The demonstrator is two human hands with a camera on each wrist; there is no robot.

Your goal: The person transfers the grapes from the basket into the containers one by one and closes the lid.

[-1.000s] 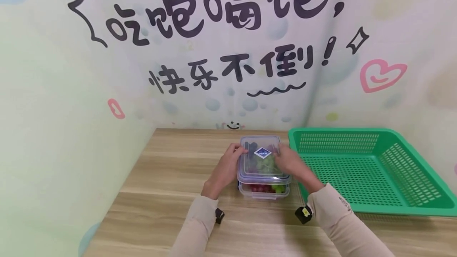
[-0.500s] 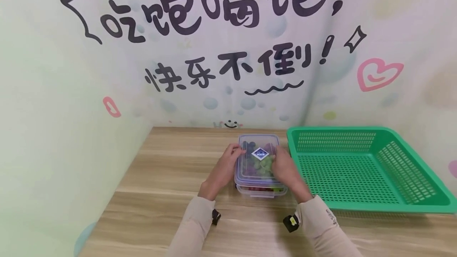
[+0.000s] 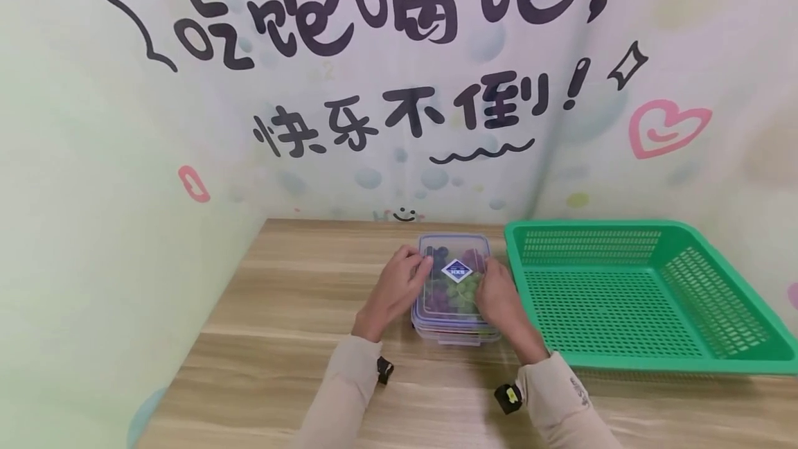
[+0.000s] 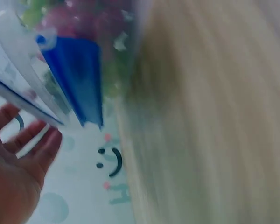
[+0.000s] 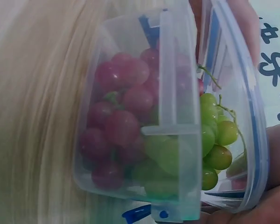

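A clear plastic food container (image 3: 458, 339) holds red and green grapes (image 5: 122, 128). Over its top sits a clear lid (image 3: 454, 307) with a blue seal and a diamond label. In the right wrist view the lid is tilted, with a gap along the near side where green grapes and stems show. My left hand (image 3: 394, 289) holds the lid's left edge, thumb on top; the left wrist view shows its fingers at that edge. My right hand (image 3: 501, 302) grips the lid's right edge. A blue side clip (image 4: 79, 79) hangs unfastened on the container's left.
Right of the container stands a green perforated plastic basket (image 3: 614, 314), close to my right hand. Wood-grain tabletop (image 3: 280, 310) stretches to the left and front. Behind it rises a printed wall (image 3: 349, 179) with large black lettering.
Both hands have brought the lid down onto the container, and the gap at the near side has narrowed. The left thumb has shifted a little on the lid's edge. The basket stays put.
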